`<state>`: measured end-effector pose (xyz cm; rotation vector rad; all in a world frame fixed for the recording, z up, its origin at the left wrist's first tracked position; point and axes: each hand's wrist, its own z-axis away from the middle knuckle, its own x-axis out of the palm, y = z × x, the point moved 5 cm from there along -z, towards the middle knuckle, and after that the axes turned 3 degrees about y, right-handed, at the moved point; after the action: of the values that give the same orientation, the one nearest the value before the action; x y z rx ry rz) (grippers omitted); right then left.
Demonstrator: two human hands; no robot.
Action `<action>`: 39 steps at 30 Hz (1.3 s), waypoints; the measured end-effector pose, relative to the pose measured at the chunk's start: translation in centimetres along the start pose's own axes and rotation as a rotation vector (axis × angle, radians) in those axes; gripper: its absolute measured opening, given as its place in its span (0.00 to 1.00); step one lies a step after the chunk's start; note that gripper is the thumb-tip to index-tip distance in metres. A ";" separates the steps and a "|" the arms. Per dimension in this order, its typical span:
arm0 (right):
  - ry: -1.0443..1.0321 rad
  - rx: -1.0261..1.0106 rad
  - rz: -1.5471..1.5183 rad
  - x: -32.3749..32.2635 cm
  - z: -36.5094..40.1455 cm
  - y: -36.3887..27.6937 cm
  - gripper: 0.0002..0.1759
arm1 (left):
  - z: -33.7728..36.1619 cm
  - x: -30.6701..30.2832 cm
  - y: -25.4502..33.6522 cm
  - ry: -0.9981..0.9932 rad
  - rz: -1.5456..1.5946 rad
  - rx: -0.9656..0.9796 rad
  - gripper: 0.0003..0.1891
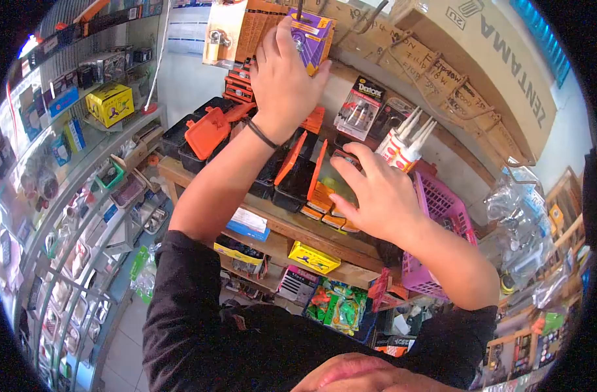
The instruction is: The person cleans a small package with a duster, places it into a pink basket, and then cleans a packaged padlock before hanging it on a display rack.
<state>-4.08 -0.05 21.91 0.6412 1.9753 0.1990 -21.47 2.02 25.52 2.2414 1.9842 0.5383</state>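
Observation:
My left hand (287, 81) is raised at the top centre, its fingers spread against a purple and yellow packet (314, 39) that hangs beside orange-brown packs (256, 29). A dark band circles that wrist. Lower and to the right, my right hand (380, 193) hovers with fingers apart and nothing visible in it, over small orange boxes (321, 196) on the wooden shelf. Just behind it stand white sealant tubes (403, 147). A Dextone card pack (360, 108) hangs between the two hands.
Black bins with orange lids (207, 134) line the shelf left of centre. A purple basket (435, 196) is at the right, below a large cardboard box (487, 59). Glass shelves with a yellow box (110, 104) run along the left. A yellow carton (313, 258) sits on the lower shelf.

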 end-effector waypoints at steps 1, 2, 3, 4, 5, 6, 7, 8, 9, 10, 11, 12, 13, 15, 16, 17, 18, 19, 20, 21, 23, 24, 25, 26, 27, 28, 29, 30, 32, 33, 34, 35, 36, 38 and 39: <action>-0.001 -0.002 0.004 0.0 0.1 0.1 0.24 | 0.0 0.4 -0.3 -0.058 -0.006 -0.070 0.39; -0.025 0.002 0.016 0.2 0.1 0.2 0.23 | 0.0 0.3 -0.3 -0.051 -0.005 -0.074 0.39; -0.050 0.002 0.027 0.3 0.1 0.2 0.23 | 0.0 0.5 -0.5 -0.101 -0.002 -0.124 0.40; -0.052 -0.008 0.030 0.3 0.1 0.1 0.23 | 0.1 0.6 -0.7 -0.151 0.001 -0.173 0.40; -0.078 -0.007 0.018 0.5 0.2 0.0 0.23 | 0.0 0.4 -0.7 -0.144 -0.002 -0.177 0.40; -0.104 -0.002 0.004 0.6 0.3 -0.1 0.22 | 0.0 0.3 -0.8 -0.163 0.009 -0.219 0.39; -0.104 -0.002 0.005 0.6 0.5 -0.2 0.22 | 0.0 0.3 -0.9 -0.186 0.022 -0.260 0.38; -0.116 -0.010 0.009 0.6 0.7 -0.4 0.22 | 0.0 0.3 -0.8 -0.186 0.023 -0.259 0.38; -0.130 -0.017 0.012 0.7 1.0 -0.6 0.22 | 0.1 0.3 -0.8 -0.174 0.009 -0.248 0.37; -0.131 -0.024 0.005 0.7 1.4 -0.7 0.22 | 0.1 0.2 -0.8 -0.163 -0.006 -0.237 0.37; -0.131 -0.021 0.004 0.6 1.7 -0.9 0.22 | 0.1 0.2 -0.9 -0.166 -0.005 -0.236 0.37; -0.166 -0.022 0.002 0.6 2.1 -1.1 0.23 | 0.1 0.1 -0.8 -0.152 -0.016 -0.198 0.38; -0.201 -0.022 -0.001 0.5 2.6 -1.2 0.23 | 0.1 0.1 -0.6 -0.139 -0.025 -0.160 0.39; -0.201 -0.030 0.008 0.2 3.4 -1.5 0.23 | 0.3 -0.2 -0.4 -0.108 -0.005 -0.140 0.37; -0.190 -0.036 -0.010 0.0 3.8 -1.7 0.23 | 0.5 -0.5 -0.2 -0.074 0.011 -0.122 0.36; -0.181 -0.040 -0.029 -0.2 4.3 -1.8 0.23 | 0.8 -0.6 -0.1 -0.079 0.014 -0.122 0.36; -0.181 -0.052 -0.027 -0.4 4.8 -2.0 0.24 | 1.1 -1.2 0.5 -0.013 0.008 -0.050 0.36; -0.182 -0.045 -0.028 -0.5 5.4 -2.0 0.24 | 1.5 -1.8 1.1 0.053 0.004 0.021 0.36; -0.201 -0.050 -0.040 -0.5 6.0 -2.0 0.25 | 2.0 -2.3 1.7 0.077 0.004 0.056 0.36; -0.219 -0.054 -0.051 -0.6 6.6 -2.0 0.25 | 2.8 -2.7 2.4 0.071 0.010 0.058 0.36; -0.289 -0.001 -0.058 -0.7 8.0 -1.6 0.24 | 5.0 -4.1 4.5 0.131 0.020 0.159 0.31; -0.300 0.005 -0.074 -0.9 8.7 -1.3 0.23 | 6.4 -4.1 5.3 0.088 0.131 0.215 0.28; -0.311 0.013 -0.090 -1.0 9.4 -1.0 0.23 | 7.9 -4.1 6.1 0.043 0.242 0.270 0.24; -0.284 0.040 -0.099 -1.3 10.1 -0.5 0.23 | 9.1 -3.6 7.1 -0.127 0.403 0.297 0.20; -0.281 0.056 -0.102 -1.5 10.8 0.3 0.23 | 10.2 -3.1 8.3 -0.303 0.564 0.323 0.17; -0.243 0.057 -0.103 -1.8 11.6 1.1 0.22 | 11.1 -2.5 9.4 -0.447 0.638 0.328 0.15; -0.204 0.065 -0.106 -2.2 12.5 1.9 0.21 | 12.0 -1.8 10.6 -0.598 0.714 0.336 0.13; -0.152 0.086 -0.074 -2.6 13.4 2.9 0.20 | 12.6 -1.3 11.8 -0.686 0.759 0.371 0.11; -0.038 0.143 -0.040 -3.6 15.6 5.1 0.17 | 13.4 -0.7 14.0 -0.785 0.832 0.449 0.10; 0.013 0.180 -0.017 -4.3 16.8 6.2 0.15 | 13.8 -0.3 15.3 -0.848 0.875 0.511 0.09; 0.055 0.221 -0.009 -4.7 18.3 7.6 0.14 | 14.0 0.0 16.4 -0.877 0.929 0.523 0.07; 0.096 0.265 0.000 -5.0 20.0 8.8 0.13 | 14.2 0.4 17.8 -0.892 0.974 0.549 0.05; 0.156 0.309 0.036 -5.3 21.9 10.0 0.11 | 14.6 0.8 19.0 -0.918 1.006 0.586 0.05; 0.175 0.470 0.119 -6.1 25.8 12.4 0.10 | 15.5 2.1 21.7 -0.978 1.078 0.643 0.06; 0.135 0.570 0.166 -6.4 28.2 13.6 0.09 | 15.9 2.9 23.0 -1.015 1.101 0.659 0.06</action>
<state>27.36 4.41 18.85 1.1841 2.1171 -0.2396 5.66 4.00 18.22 2.8371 0.3495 -1.1730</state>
